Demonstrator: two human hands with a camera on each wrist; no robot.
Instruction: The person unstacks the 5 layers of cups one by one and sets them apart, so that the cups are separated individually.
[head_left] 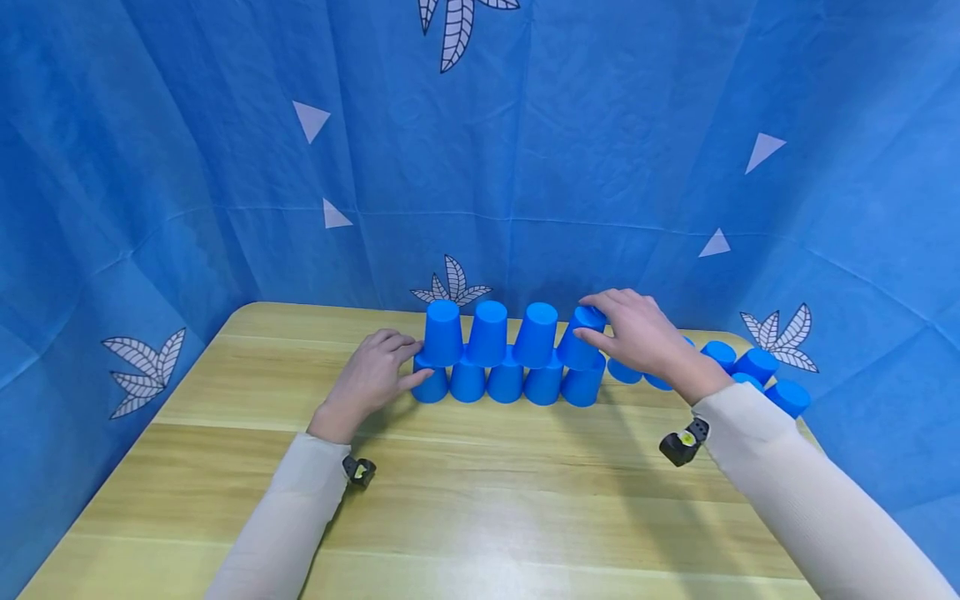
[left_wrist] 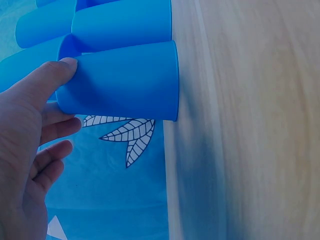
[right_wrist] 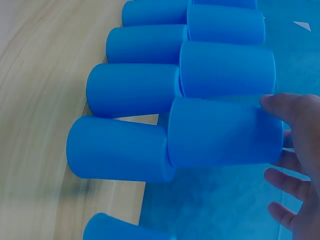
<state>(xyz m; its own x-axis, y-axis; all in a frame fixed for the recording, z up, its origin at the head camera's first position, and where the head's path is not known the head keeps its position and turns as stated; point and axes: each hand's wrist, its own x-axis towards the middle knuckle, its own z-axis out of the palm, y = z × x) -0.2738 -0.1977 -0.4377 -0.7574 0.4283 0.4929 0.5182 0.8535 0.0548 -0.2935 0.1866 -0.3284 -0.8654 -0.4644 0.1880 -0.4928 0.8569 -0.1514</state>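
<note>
Upside-down blue plastic cups stand in two tiers along the far part of the table, several below and several above, each upper cup bridging two lower ones. My left hand (head_left: 372, 377) is at the left end, thumb and fingers on either side of the leftmost lower cup (left_wrist: 122, 82) near its top. At the other end, my right hand (head_left: 637, 333) holds the rightmost upper cup (right_wrist: 225, 132) near its base, with the thumb on one side and fingers on the other. That cup tilts slightly in the head view and meets the end lower cup (right_wrist: 120, 150).
More blue cups (head_left: 756, 364) stand at the right of the wooden table (head_left: 480, 500), some partly hidden behind the right hand and wrist. A blue patterned curtain (head_left: 525, 167) hangs behind the table and on both sides.
</note>
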